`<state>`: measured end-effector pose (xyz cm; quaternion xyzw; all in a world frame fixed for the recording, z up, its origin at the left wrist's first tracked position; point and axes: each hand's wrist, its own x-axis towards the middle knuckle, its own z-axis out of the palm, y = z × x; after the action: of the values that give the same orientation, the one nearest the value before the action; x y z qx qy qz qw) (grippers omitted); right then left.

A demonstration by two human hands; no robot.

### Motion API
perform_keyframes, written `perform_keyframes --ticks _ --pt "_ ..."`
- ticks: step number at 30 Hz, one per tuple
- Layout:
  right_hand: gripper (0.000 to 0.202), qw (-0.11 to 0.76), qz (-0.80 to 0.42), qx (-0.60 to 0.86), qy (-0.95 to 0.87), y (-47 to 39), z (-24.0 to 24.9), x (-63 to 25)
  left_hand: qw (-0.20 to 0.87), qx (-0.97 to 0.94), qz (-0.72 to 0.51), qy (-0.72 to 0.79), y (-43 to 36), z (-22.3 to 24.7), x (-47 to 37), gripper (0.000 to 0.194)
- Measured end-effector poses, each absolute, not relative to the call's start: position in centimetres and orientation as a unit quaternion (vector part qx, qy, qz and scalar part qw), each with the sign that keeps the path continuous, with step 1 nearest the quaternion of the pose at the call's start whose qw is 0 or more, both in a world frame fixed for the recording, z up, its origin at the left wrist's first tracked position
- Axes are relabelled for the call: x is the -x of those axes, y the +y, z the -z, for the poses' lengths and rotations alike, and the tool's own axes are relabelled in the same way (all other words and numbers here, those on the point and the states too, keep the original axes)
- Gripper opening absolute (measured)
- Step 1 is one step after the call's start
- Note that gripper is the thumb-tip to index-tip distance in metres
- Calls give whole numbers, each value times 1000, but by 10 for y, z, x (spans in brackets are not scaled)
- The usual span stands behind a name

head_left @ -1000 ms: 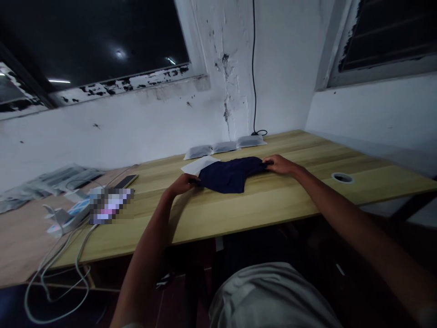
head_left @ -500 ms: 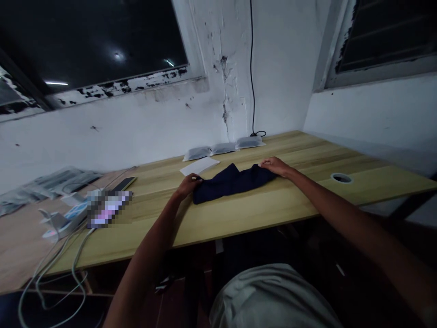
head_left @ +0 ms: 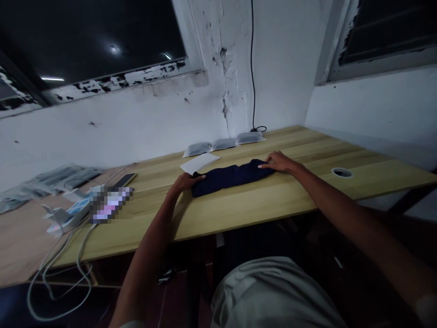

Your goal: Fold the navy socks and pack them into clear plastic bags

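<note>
A piece of dark navy cloth (head_left: 229,178) lies across the wooden table as a narrow folded strip, slightly puffed along its upper side. My left hand (head_left: 185,181) is closed on the left end, its thumb laid over the top and its other fingers partly hidden behind. At the right end my right hand (head_left: 279,161) grips the cloth, thumb in front and fingers bent behind the far edge. Just beyond the cloth lies a flat white sheet or empty bag (head_left: 200,162); I cannot tell which.
Three frosted packets (head_left: 223,144) line the wall side. To the left are a phone (head_left: 124,180), a blurred lit screen (head_left: 111,205), a power strip (head_left: 70,221), loose cables (head_left: 80,255) and several grey packets (head_left: 51,182). A round cable hole (head_left: 342,172) is at right.
The raised fold at the middle of the cloth has come down, leaving the strip flatter and narrower. Both hands stay at its ends, with the thumbs now laid over it.
</note>
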<state>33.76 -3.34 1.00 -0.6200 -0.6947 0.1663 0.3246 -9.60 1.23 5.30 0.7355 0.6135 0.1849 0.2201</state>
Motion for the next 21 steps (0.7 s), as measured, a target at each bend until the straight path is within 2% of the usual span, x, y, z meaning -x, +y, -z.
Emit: perform_keyframes --ticks 3,5,8,12,14,16,18,21 --pt "47 242 -158 630 -721 -38 -17 -338 287 -743 -204 570 16 -49 98 39" --pt "44 245 -166 643 -707 -41 -21 -335 330 -739 -199 552 19 -47 99 36" --pt "35 323 -275 631 -649 -43 -25 -328 400 -705 -225 541 18 -47 98 36" --pt "18 458 -493 495 -550 -50 -31 -313 510 -646 -275 497 7 -52 91 38" --pt "23 465 -573 404 -540 -57 -35 -304 542 -627 -298 474 0 -54 86 36" --pt "32 433 -634 316 -557 -62 -39 -293 559 -610 -324 459 -4 -57 81 33" --pt "41 414 -654 253 -581 -66 -40 -284 569 -595 -349 448 -5 -58 77 32" --pt "45 469 -591 254 -605 -62 -33 -275 569 -583 -394 425 -5 -58 72 32"
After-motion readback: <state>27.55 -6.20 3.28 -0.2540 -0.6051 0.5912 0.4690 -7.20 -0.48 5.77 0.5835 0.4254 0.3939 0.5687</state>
